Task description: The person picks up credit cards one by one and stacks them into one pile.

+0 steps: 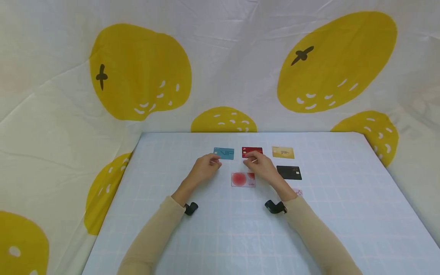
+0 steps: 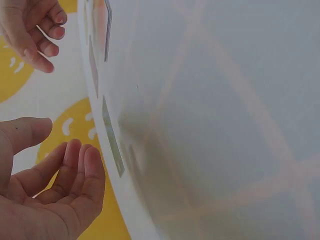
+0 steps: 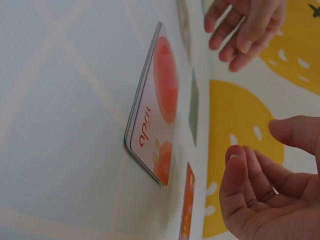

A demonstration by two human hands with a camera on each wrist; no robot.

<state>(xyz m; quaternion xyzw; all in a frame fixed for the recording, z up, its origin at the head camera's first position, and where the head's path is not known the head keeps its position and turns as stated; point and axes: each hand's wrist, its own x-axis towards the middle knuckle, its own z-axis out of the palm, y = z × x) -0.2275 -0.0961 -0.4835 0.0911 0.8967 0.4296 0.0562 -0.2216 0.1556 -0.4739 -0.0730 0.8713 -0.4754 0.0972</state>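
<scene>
My left hand (image 1: pixel 205 167) hovers by the near-left corner of a blue card marked VIP (image 1: pixel 225 152), its fingers loosely bent and a gap between thumb and fingertips. Nothing is in it. Overlapping the near edge of a red card (image 1: pixel 252 149) in the head view is my right hand (image 1: pixel 262 167), also holding nothing; its thumb and fingers (image 3: pixel 235 175) stand apart in the right wrist view. Between the hands and nearer to me lies a pale card with a red circle (image 1: pixel 242 179). Its edge looks layered in the right wrist view (image 3: pixel 165 85).
A gold card (image 1: pixel 283 152) lies at the back right, with a black VIP card (image 1: pixel 289 172) nearer. My right wrist partly hides a pale patterned card (image 1: pixel 298 192). A checked cloth covers the table (image 1: pixel 227 236); behind it hangs a white curtain with yellow fruit (image 1: pixel 237 76).
</scene>
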